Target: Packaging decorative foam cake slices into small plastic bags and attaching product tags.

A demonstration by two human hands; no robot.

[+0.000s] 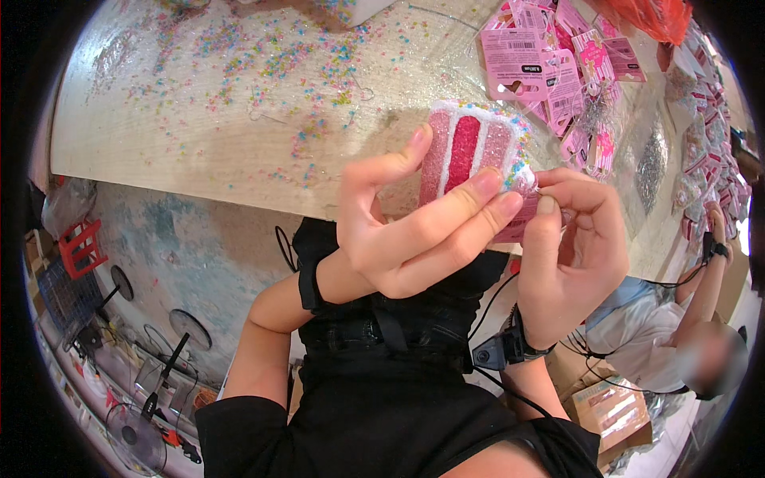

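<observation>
My left hand [398, 243] grips a toy cake slice [464, 151] with glittery pink and deep red layers, white bands between them and colourful sprinkles along one side. Its thumb presses one edge while two fingers lie across the front. Beside the white tip of the slice, my right hand [578, 247] is closed in a pinch between thumb and forefinger. What it pinches is too small to make out. Part of a pink card [516, 229] shows below the slice, between both hands; the rest of it is hidden.
Sprinkles [295, 72] lie scattered over the pale table [159, 147], with thin wire hooks [267, 118] among them. Pink printed cards [526, 68] are heaped at the far right, near a red plastic bag [649, 16]. Another person [645, 334] works at the right by many packed pieces [705, 151].
</observation>
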